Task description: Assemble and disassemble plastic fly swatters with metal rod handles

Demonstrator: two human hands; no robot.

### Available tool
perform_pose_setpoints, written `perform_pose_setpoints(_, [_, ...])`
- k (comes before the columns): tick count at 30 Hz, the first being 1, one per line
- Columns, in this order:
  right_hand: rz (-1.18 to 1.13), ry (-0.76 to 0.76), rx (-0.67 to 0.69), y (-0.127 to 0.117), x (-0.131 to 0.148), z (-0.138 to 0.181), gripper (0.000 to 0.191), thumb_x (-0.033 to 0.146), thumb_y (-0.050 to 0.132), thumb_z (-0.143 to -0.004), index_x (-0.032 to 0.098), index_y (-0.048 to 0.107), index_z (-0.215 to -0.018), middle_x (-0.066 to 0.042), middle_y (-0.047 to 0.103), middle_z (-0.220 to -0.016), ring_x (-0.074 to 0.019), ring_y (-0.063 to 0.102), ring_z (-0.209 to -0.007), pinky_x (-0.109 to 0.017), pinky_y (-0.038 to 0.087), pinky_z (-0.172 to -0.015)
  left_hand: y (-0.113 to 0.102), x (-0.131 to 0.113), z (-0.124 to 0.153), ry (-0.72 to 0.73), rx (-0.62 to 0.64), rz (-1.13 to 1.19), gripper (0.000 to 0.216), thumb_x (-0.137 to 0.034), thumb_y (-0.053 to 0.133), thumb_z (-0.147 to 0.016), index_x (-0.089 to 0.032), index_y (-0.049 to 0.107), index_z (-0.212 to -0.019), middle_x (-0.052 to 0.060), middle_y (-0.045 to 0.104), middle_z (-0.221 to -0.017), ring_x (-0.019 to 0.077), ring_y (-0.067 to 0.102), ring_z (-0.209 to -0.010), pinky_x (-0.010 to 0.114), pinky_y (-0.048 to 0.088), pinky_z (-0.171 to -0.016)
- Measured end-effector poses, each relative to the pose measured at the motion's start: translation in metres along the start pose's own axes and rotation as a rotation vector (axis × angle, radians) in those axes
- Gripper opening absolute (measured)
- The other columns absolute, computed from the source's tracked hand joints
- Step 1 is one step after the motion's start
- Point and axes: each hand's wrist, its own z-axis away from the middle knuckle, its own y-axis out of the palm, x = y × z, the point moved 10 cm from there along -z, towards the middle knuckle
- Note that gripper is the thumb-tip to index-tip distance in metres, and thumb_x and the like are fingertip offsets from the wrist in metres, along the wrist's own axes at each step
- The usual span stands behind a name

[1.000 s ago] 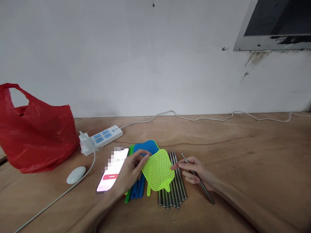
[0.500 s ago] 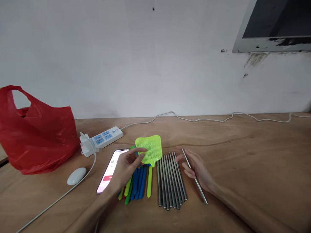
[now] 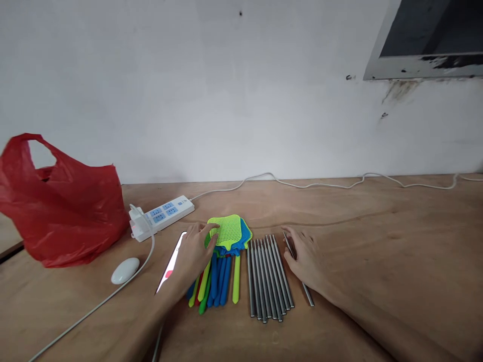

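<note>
A yellow-green fly swatter head (image 3: 228, 232) lies on top of a pile, with a blue swatter head (image 3: 243, 234) showing at its right. My left hand (image 3: 196, 246) is at the pile's left edge, thumb and forefinger apart and touching it. Coloured plastic handles, among them a blue handle (image 3: 225, 281) and a separate yellow-green one (image 3: 236, 281), stick out toward me. Several metal rods (image 3: 266, 281) lie side by side to their right. My right hand (image 3: 305, 254) grips a single metal rod (image 3: 307, 294) beside that row, its middle hidden by the hand.
A phone (image 3: 171, 266) lies partly under my left forearm. Further left are a white power strip (image 3: 173, 211), a white oval device (image 3: 125, 271) and a red plastic bag (image 3: 68, 206). A white cable (image 3: 313, 185) runs along the wall.
The top yellow-green swatter head has shifted left and lower onto the pile, exposing the blue one. My right hand has turned palm down, bringing its rod closer to the row.
</note>
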Motion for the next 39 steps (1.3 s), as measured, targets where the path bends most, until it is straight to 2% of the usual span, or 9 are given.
perform_pose_setpoints(6, [0.042, -0.052, 0.022, -0.003, 0.01, -0.002, 0.028, 0.014, 0.047, -0.086, 0.021, 0.061, -0.109, -0.009, 0.067, -0.105, -0.0302, 0.056, -0.102, -0.046, 0.038, -0.089, 0.0, -0.014, 0.003, 0.074, -0.013, -0.099, 0.028, -0.031, 0.045, -0.095, -0.023, 0.068, -0.11, 0.01, 0.062, -0.105, 0.0304, 0.058, -0.098, 0.046, 0.047, -0.087])
perform_pose_setpoints(10, [-0.1, -0.209, 0.042, -0.012, 0.035, 0.0, 0.025, 0.014, 0.047, -0.091, 0.022, 0.062, -0.109, -0.009, 0.066, -0.11, -0.0274, 0.054, -0.104, -0.044, 0.041, -0.089, -0.006, -0.026, 0.004, 0.121, -0.031, -0.094, 0.027, -0.033, 0.042, -0.096, -0.021, 0.065, -0.107, 0.01, 0.064, -0.103, 0.0301, 0.06, -0.098, 0.043, 0.047, -0.087])
perform_pose_setpoints(12, [-0.165, -0.335, 0.109, -0.014, 0.058, 0.008, 0.027, 0.015, 0.047, -0.093, 0.022, 0.061, -0.116, -0.009, 0.066, -0.117, -0.0272, 0.052, -0.108, -0.045, 0.041, -0.093, -0.01, -0.029, 0.005, 0.123, -0.037, -0.09, 0.026, -0.034, 0.042, -0.097, -0.022, 0.064, -0.102, 0.008, 0.066, -0.095, 0.0279, 0.062, -0.091, 0.039, 0.047, -0.081])
perform_pose_setpoints(15, [-0.197, -0.508, 0.3, -0.007, 0.092, 0.027, 0.034, 0.015, 0.047, -0.095, 0.021, 0.058, -0.127, -0.007, 0.064, -0.127, -0.0266, 0.049, -0.116, -0.047, 0.038, -0.101, -0.014, -0.03, 0.006, 0.098, -0.03, -0.089, 0.025, -0.036, 0.041, -0.098, -0.022, 0.063, -0.096, 0.004, 0.066, -0.078, 0.0232, 0.062, -0.072, 0.031, 0.043, -0.068])
perform_pose_setpoints(19, [-0.184, -0.602, 0.435, 0.0, 0.114, 0.044, 0.042, 0.018, 0.048, -0.096, 0.023, 0.053, -0.138, -0.004, 0.059, -0.139, -0.0273, 0.045, -0.123, -0.05, 0.034, -0.105, -0.014, -0.029, 0.008, 0.055, -0.013, -0.1, 0.026, -0.037, 0.042, -0.098, -0.023, 0.063, -0.097, 0.0, 0.064, -0.067, 0.0199, 0.059, -0.058, 0.028, 0.038, -0.059])
perform_pose_setpoints(24, [-0.242, -0.605, 0.455, 0.003, 0.117, 0.046, 0.041, 0.015, 0.049, -0.095, 0.024, 0.058, -0.133, -0.002, 0.063, -0.136, -0.0264, 0.046, -0.124, -0.05, 0.032, -0.107, -0.017, -0.023, 0.006, -0.014, -0.013, -0.128, 0.027, -0.035, 0.041, -0.096, -0.023, 0.065, -0.098, -0.001, 0.063, -0.064, 0.0202, 0.061, -0.059, 0.027, 0.036, -0.059])
perform_pose_setpoints(31, [-0.394, -0.54, 0.355, -0.007, 0.116, 0.039, 0.028, 0.012, 0.051, -0.094, 0.019, 0.07, -0.113, -0.004, 0.074, -0.105, -0.022, 0.053, -0.104, -0.038, 0.043, -0.094, -0.017, -0.013, 0.007, -0.105, 0.024, -0.174, 0.028, -0.035, 0.041, -0.096, -0.023, 0.066, -0.101, -0.001, 0.063, -0.065, 0.0218, 0.062, -0.064, 0.027, 0.033, -0.058])
perform_pose_setpoints(36, [-0.112, -0.346, 0.364, 0.009, 0.115, 0.019, 0.013, 0.026, 0.063, -0.087, 0.017, 0.073, -0.083, -0.006, 0.068, -0.084, -0.024, 0.056, -0.093, -0.036, 0.045, -0.082, -0.008, -0.006, 0.007, -0.16, 0.098, -0.207, 0.027, -0.035, 0.043, -0.094, -0.022, 0.066, -0.098, 0.0, 0.063, -0.064, 0.0235, 0.062, -0.064, 0.027, 0.029, -0.055])
perform_pose_setpoints(39, [0.082, -0.245, 0.418, 0.023, 0.116, 0.007, 0.022, 0.036, 0.066, -0.082, 0.016, 0.07, -0.074, -0.008, 0.068, -0.082, -0.0277, 0.059, -0.095, -0.036, 0.045, -0.077, -0.005, -0.005, 0.007, -0.18, 0.127, -0.223, 0.028, -0.036, 0.042, -0.093, -0.022, 0.066, -0.095, 0.001, 0.062, -0.065, 0.024, 0.061, -0.064, 0.027, 0.027, -0.055])
